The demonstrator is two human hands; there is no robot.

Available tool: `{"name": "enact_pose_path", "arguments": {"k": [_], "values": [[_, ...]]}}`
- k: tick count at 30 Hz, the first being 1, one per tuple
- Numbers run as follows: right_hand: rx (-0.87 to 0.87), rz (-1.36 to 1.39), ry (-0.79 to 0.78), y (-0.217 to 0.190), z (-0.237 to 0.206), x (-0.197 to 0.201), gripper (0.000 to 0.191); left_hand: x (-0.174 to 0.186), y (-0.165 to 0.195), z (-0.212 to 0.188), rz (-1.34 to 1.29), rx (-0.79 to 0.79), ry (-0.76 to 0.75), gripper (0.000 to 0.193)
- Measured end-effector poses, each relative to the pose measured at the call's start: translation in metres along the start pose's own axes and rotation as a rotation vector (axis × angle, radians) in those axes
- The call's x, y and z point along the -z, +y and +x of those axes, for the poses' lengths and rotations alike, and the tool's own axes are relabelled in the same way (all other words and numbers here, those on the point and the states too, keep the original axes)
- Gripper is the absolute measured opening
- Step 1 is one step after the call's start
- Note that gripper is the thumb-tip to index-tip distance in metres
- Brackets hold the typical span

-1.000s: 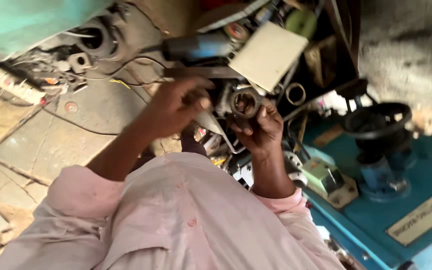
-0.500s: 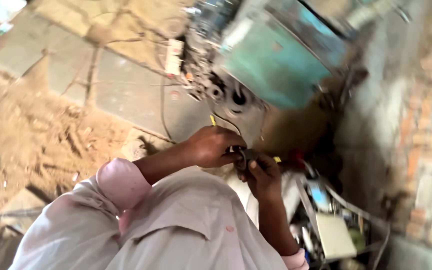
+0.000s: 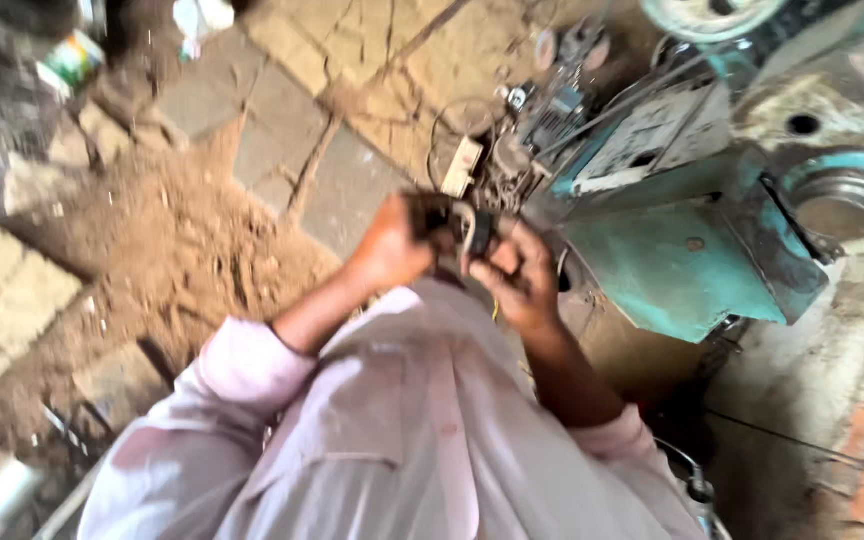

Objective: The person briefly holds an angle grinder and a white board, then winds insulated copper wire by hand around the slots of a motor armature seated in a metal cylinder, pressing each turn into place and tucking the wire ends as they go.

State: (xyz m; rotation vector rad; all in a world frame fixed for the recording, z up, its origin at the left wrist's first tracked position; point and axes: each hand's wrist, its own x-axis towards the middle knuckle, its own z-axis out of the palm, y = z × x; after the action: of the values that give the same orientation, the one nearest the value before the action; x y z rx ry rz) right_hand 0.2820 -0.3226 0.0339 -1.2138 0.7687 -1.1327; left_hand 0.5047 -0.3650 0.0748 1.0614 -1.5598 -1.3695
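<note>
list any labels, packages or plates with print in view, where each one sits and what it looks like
Plate: flat pale rectangle with dark print, tilted, on the teal machine, upper right.
Small tag: cream rectangle, upright, left of the machine's wiring, just above the hands.
Can: small cylinder, green and white wrapper, lying at top left on the stone floor.
</note>
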Motion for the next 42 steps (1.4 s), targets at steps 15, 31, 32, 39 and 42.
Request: {"name": "enact_pose_path", "arguments": {"k": [15,31,32,39,42], "values": [[0.441,-0.533,0.060,0.031,0.408,0.040,0.019,0.188,-0.019,0.286,-0.038,0.117,0.269,0.039],[0.407,-0.550,0.041,0.004,0.747,0.140,0.007,0.341,-0.009,0.646,0.400,-0.402,-0.087,0.065],[0.436,-0.623,0.061,0.007,0.772,0.148,0.007,0.352,-0.014,0.672,0.379,-0.379,-0.093,0.066],[0.500,-0.722,0.243,-0.002,0.952,0.182,0.010,0.434,-0.018,0.872,0.244,-0.616,-0.123,0.063],[0.530,-0.710,0.392,-0.024,1.013,0.199,0.013,0.453,-0.006,0.962,0.093,-0.637,-0.233,0.058]]}}
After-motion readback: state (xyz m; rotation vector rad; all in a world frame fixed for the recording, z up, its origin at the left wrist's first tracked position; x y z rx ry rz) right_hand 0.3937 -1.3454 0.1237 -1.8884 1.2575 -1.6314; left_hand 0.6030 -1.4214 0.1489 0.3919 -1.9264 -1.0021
